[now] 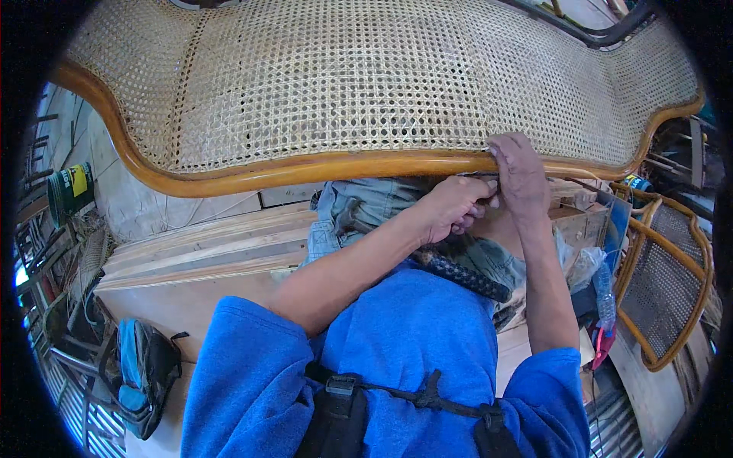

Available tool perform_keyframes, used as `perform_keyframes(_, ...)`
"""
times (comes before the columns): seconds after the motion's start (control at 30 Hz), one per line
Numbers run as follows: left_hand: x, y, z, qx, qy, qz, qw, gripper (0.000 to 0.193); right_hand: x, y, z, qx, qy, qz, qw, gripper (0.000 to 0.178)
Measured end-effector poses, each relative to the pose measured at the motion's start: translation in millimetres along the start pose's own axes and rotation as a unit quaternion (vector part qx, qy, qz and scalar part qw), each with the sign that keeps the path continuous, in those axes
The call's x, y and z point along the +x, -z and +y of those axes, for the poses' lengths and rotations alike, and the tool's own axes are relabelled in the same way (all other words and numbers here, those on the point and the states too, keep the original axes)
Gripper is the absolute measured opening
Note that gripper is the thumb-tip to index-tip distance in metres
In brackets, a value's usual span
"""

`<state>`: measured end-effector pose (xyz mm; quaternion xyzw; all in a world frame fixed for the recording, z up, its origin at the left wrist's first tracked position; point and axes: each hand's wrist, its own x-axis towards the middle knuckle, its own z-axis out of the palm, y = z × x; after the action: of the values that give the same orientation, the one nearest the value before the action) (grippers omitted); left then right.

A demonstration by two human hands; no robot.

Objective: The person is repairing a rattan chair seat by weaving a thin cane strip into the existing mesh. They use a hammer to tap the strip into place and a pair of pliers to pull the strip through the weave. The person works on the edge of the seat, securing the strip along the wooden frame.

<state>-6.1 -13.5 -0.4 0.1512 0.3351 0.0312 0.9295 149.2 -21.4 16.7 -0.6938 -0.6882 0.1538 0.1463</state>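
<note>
Across my lap rests a large woven cane panel [328, 84] in a curved, varnished wooden frame [321, 168]. My right hand [521, 175] is wrapped over the near rail, its fingers reaching onto the edge of the weave. Just under that rail, my left hand [458, 204] is closed in a pinch, its fingertips close to my right thumb. Whatever those fingertips hold is too small and too hidden to name. The cane mesh looks whole where it meets the rail.
Stacked wooden boards [206, 248] lie beside me at the left, with a blue and black backpack [141, 374] below. A dark green can [70, 188] is farther left. To the right are a smaller cane-filled frame [664, 282], a wooden box [580, 225] and a clear plastic bottle [605, 298].
</note>
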Motion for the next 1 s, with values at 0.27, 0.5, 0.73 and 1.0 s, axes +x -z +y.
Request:
perform_keyframes(0.27,8.4,5.2,-6.1,0.037,-0.044,0.022,0.998,0.024,3.7,3.1,-9.0,-0.015,-0.001,-0.016,1.000,0.015)
perform_keyframes(0.5,7.9,1.3,-4.5,0.040,-0.059,0.041,0.997,0.022,1.3,3.2,-7.6,-0.030,-0.018,-0.041,0.999,0.014)
perform_keyframes(0.73,3.9,-0.4,-0.9,0.033,-0.058,0.041,0.997,0.020,5.2,5.8,-14.1,-0.092,-0.024,-0.070,0.993,0.010)
perform_keyframes(1.0,2.6,2.1,1.0,0.036,-0.039,0.032,0.998,0.019,16.9,14.2,-14.4,-0.123,0.031,-0.171,0.977,0.015)
